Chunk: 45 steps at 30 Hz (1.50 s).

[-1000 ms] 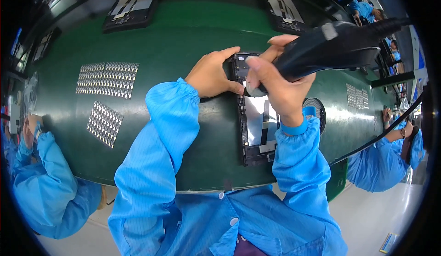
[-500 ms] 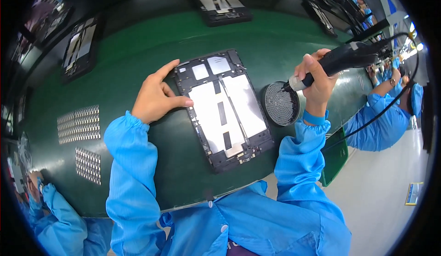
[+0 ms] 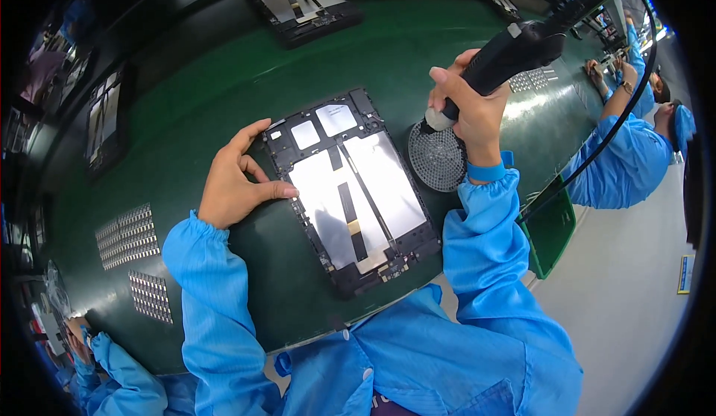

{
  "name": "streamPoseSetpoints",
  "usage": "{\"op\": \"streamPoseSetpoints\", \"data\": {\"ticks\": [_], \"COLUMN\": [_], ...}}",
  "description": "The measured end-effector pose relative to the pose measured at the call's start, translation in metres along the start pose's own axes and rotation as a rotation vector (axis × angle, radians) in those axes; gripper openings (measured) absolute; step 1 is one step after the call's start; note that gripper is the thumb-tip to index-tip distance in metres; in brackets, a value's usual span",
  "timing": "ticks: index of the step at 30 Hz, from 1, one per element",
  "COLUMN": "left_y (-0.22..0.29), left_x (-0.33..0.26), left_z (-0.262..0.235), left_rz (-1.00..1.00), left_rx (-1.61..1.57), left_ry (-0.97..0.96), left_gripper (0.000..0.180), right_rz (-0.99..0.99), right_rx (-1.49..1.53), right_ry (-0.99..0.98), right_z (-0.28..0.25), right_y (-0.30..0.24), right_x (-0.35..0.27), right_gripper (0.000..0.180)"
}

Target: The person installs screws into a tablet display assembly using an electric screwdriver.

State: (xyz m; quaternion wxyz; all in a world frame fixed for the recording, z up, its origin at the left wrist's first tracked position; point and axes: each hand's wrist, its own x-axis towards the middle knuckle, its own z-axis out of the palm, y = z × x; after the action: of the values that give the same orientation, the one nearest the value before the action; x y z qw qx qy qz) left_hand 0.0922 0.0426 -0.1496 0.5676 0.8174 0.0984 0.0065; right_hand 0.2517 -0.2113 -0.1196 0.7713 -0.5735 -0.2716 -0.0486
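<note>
An opened tablet (image 3: 382,181), black-framed with silver plates and dark ribbon cables, lies flat on the green table in front of me. My left hand (image 3: 235,183) grips its left edge, thumb on the rim and index finger by the far left corner. In my right hand (image 3: 477,110) is a black electric screwdriver (image 3: 507,58), tilted with its pale nose pointing down. That nose is over the far left rim of a round dotted screw tray (image 3: 438,164), right of the tablet. The bit's tip is too hidden to make out.
Further opened tablets (image 3: 306,5) sit along the far side. Sheets of small metal parts (image 3: 127,237) lie at left, more (image 3: 531,80) at far right. A green bin (image 3: 552,237) stands beyond the table's right edge. The screwdriver's cable (image 3: 634,102) arcs down the right; co-workers (image 3: 623,166) sit nearby.
My right hand has tipped the screwdriver steeper, its nose now at the tray's far left part. My left hand keeps its grip on the tablet. The view has shifted slightly.
</note>
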Motion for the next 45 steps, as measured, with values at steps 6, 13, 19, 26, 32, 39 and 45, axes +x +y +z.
{"op": "streamPoseSetpoints", "data": {"ticks": [6, 13, 19, 26, 32, 39, 45], "left_y": [0.000, 0.000, -0.006, -0.007, -0.011, -0.020, -0.018], "left_x": [0.001, 0.002, 0.003, 0.003, 0.004, 0.011, 0.000], "left_z": [0.001, -0.001, -0.002, -0.002, -0.003, -0.006, -0.011], "left_rz": [0.039, 0.014, 0.030, -0.059, -0.032, -0.003, 0.020], "left_rx": [-0.015, -0.015, -0.074, -0.171, -0.210, -0.166, -0.198], "left_ry": [0.006, -0.002, 0.008, 0.019, 0.063, 0.009, -0.022], "left_gripper": [0.088, 0.089, 0.080, 0.062, 0.059, 0.062, 0.056], "right_rz": [-0.001, 0.002, -0.011, 0.013, -0.043, -0.044, -0.051], "right_rx": [-0.032, -0.055, -0.066, -0.057, -0.048, 0.183, 0.088], "right_ry": [-0.001, -0.029, -0.036, -0.016, 0.023, -0.278, -0.553], "right_z": [0.000, 0.001, 0.003, 0.004, 0.022, 0.103, 0.160], "right_y": [0.004, 0.008, 0.010, 0.012, -0.014, -0.039, -0.015], "right_x": [-0.001, 0.001, 0.002, 0.001, -0.001, -0.021, -0.034], "right_gripper": [0.022, 0.022, 0.022, 0.023, 0.027, 0.029, 0.034]}}
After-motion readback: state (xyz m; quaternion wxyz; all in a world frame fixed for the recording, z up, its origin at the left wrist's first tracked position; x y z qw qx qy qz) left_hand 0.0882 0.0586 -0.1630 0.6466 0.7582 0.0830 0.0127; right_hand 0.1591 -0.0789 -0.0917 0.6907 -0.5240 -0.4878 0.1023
